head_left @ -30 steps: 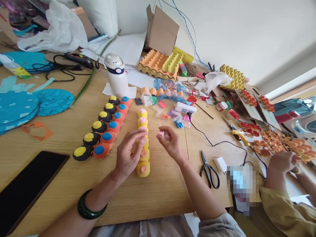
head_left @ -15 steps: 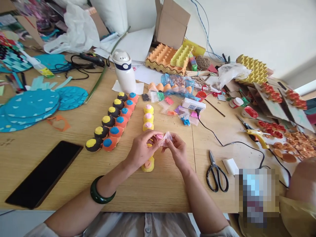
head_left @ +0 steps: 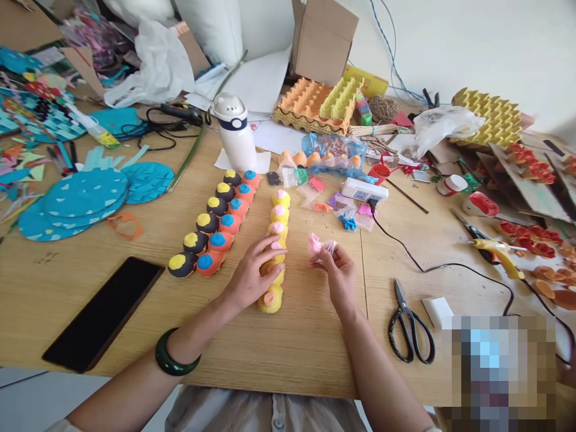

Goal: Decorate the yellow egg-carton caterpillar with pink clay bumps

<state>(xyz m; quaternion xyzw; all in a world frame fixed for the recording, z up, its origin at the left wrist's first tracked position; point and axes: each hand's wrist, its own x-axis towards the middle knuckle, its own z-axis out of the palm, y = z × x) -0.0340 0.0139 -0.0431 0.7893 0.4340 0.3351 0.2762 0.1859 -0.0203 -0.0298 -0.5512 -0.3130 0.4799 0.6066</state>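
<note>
A strip of yellow egg-carton cups (head_left: 279, 200) runs away from me, with pink dabs on its farther cups and an orange hole in the nearest one. My left hand (head_left: 252, 270) lies over its nearer half, fingers stretched and thumb apart, fingertips by a pink dab; the palm side is hidden. To the right of the strip, my right hand (head_left: 339, 267) pinches a small clear plastic bag (head_left: 328, 247) with soft pink clay (head_left: 314, 242) at its opening. Left of the strip lies a double row of cups, black with yellow tops (head_left: 196, 242) and orange with blue tops (head_left: 218, 242).
A black tablet (head_left: 105, 312) lies at left and scissors (head_left: 407, 327) at right. A white power strip (head_left: 363, 191) trails a cord. Farther back are a white bottle (head_left: 236, 141), egg trays (head_left: 299, 102) and small clay bags. A glue gun (head_left: 495, 249) lies far right.
My hands have moved apart. The left has come down onto the yellow strip; the right keeps the bag and pink clay, away from the strip. The view has shifted slightly.
</note>
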